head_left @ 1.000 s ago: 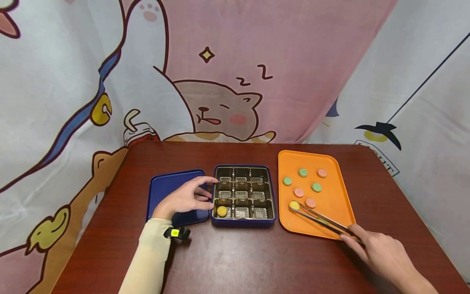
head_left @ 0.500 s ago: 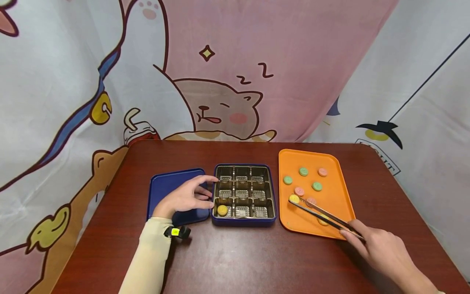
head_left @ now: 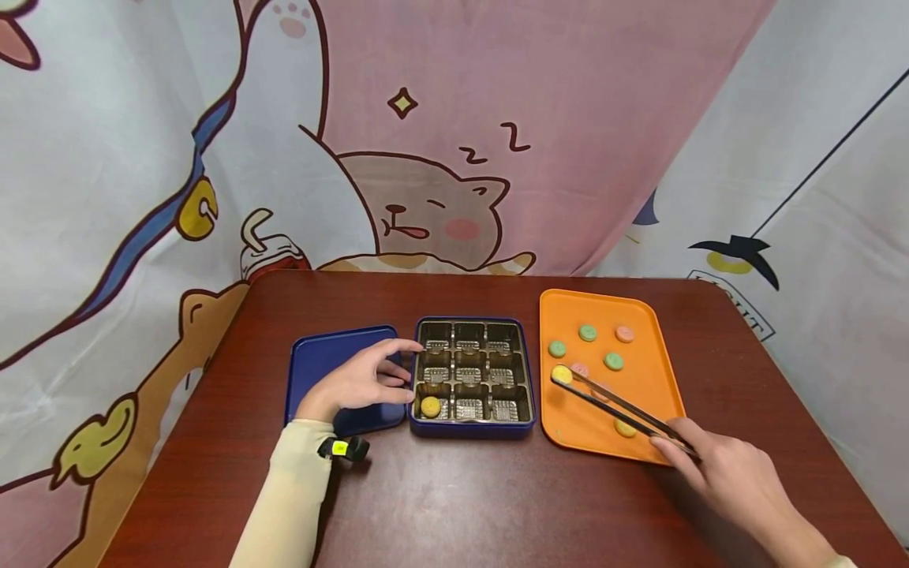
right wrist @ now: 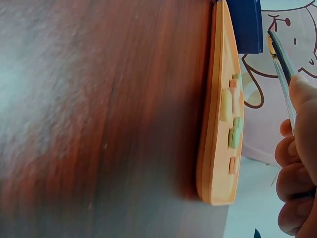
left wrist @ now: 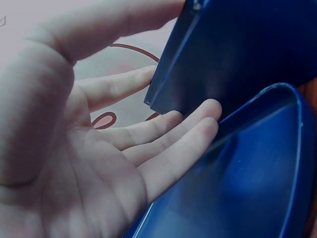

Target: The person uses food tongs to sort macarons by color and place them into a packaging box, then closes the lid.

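In the head view, my right hand (head_left: pixel 738 477) holds metal tongs (head_left: pixel 609 409), their tips closed on a yellow macaron-like disc (head_left: pixel 562 374) over the left part of the orange tray (head_left: pixel 589 435). The right wrist view shows that disc raised above the tray's surface. My left hand (head_left: pixel 362 381) is at the left side of a blue box (head_left: pixel 472 431), fingers loosely extended, thumb and index fingertip right at its rim. The box has a dark insert of nine-style square compartments; one yellow disc (head_left: pixel 430 407) lies in the front-left compartment.
Three green discs, including one at the tray's middle (head_left: pixel 614 361), lie on the tray with pink discs (head_left: pixel 624 334) and another yellow disc (head_left: pixel 625 427). The tongs partly cover two pink ones. A blue lid (head_left: pixel 323 363) lies under my left hand. A printed curtain (head_left: pixel 604 118) hangs behind the table.
My right hand has moved the tongs and the yellow disc up and slightly left in the head view, uncovering the other yellow disc. My left hand stays at the box.
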A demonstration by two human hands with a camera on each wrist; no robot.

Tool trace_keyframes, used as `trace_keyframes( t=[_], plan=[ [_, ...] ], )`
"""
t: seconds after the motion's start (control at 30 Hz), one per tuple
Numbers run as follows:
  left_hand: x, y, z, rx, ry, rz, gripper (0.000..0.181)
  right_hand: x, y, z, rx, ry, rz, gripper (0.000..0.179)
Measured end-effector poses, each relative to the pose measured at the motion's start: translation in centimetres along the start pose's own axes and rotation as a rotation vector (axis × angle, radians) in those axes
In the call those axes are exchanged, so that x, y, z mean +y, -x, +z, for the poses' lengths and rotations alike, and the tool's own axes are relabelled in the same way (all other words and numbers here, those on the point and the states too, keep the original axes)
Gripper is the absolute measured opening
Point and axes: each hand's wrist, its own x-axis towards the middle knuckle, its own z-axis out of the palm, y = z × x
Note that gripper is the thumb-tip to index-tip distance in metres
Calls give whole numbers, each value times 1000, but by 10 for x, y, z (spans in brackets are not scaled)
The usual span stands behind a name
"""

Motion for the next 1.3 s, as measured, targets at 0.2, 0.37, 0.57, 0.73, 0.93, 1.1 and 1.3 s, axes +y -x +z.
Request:
trace_keyframes(
  t=[0.2,0.37,0.57,0.73,0.93,1.1,1.3],
  plan=[
    [2,0,1,-2,3,3,77,-6,-7,3,38,-9,-44,29],
    [0,1,1,0,-1,5,75,-12,-14,6,66,-6,-94,29],
    [1,2,1,5,0,-2,75,-21,-22,8,72,-18,-129,30],
    [0,1,1,8,-1,-6,76,-29,-30,9,49,-24,-138,31],
    [-1,1,1,10,-8,-9,76,-37,-39,15,38,-29,-161,29],
    [0,1,1,5,-4,-9,77,-44,-45,19,58,-30,-195,35],
    [2,2,0,5,-5,-8,77,-52,-53,24,82,-32,-254,39]
  ],
)
